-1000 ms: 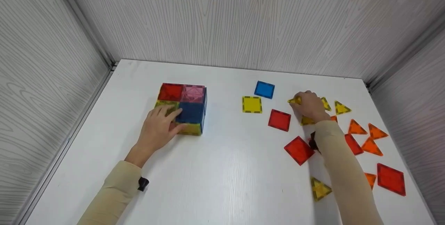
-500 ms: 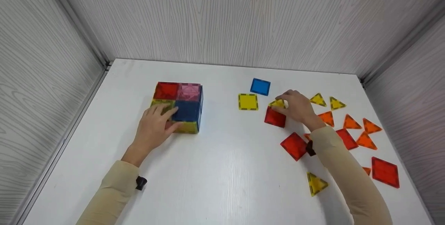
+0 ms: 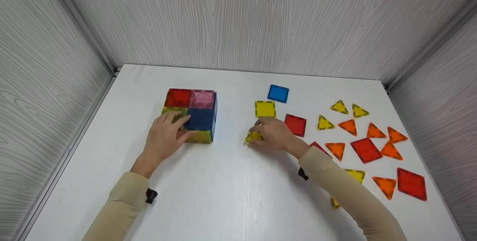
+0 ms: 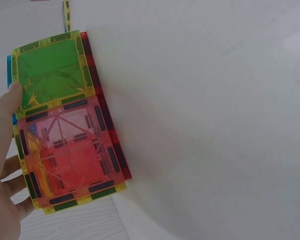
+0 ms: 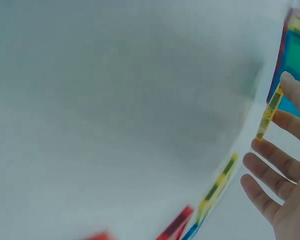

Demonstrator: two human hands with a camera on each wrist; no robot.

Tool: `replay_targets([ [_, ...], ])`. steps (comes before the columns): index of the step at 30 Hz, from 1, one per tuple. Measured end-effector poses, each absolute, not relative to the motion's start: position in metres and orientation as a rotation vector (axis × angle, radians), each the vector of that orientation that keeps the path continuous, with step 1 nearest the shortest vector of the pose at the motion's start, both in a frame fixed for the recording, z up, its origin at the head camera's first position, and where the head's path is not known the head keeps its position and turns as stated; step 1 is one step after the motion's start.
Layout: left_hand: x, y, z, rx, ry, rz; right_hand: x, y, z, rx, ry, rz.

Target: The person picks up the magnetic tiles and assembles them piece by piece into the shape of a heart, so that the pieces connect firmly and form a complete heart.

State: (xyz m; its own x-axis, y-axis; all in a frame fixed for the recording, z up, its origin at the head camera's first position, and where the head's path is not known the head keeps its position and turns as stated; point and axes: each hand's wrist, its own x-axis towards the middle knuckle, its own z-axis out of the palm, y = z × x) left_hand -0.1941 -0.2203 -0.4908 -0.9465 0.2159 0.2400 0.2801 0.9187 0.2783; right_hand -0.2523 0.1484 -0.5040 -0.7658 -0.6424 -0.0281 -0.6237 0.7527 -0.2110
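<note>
A box of translucent magnetic tiles (image 3: pixel 201 119) stands on the left part of the white table, its top made of red, pink, yellow and blue squares. My left hand (image 3: pixel 163 136) holds its near left corner, fingers over the yellow top tile and thumb at the front side. In the left wrist view the box's green-looking and pink panels (image 4: pixel 52 72) show beside that hand. A yellow triangular magnetic tile (image 3: pixel 254 136) is pinched between the thumb and fingers of my right hand (image 3: pixel 274 133), right of the box. The right wrist view shows this tile edge-on (image 5: pixel 270 112).
Flat on the table lie a blue square tile (image 3: pixel 278 93), a yellow square tile (image 3: pixel 265 109) and a red square tile (image 3: pixel 295 125). Farther right are several orange triangles (image 3: pixel 375 131), yellow triangles (image 3: pixel 339 107) and more red squares (image 3: pixel 411 184). Wood-grain panels (image 3: pixel 238 21) enclose the table.
My right hand has carried the yellow triangle tile from the group at the right leftward, past the red square, toward the box. The left hand has stayed at the box.
</note>
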Motion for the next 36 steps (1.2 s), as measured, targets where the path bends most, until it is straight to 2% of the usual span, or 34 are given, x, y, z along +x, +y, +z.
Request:
replay_targets([
  [13,-0.191,-0.221,-0.49,-0.368,-2.858,-0.497,-0.241,0.097,-0.512,-1.083,2.786,-0.222],
  [19,-0.191,-0.219,-0.489,-0.371,-2.867,-0.497,-0.242,0.098,-0.507,-1.023,2.772,-0.22],
  [23,-0.19,-0.215,-0.489,-0.362,-2.879,-0.505,-0.247,0.128,-0.497,-0.965,2.814,-0.303],
  [28,-0.185,-0.202,-0.486,-0.386,-2.842,-0.49,-0.255,0.189,-0.491,-0.887,2.933,-0.398],
  [36,-0.181,-0.15,-0.486,-0.625,-2.736,-0.444,-0.265,0.29,-0.493,-0.532,3.017,-0.368],
])
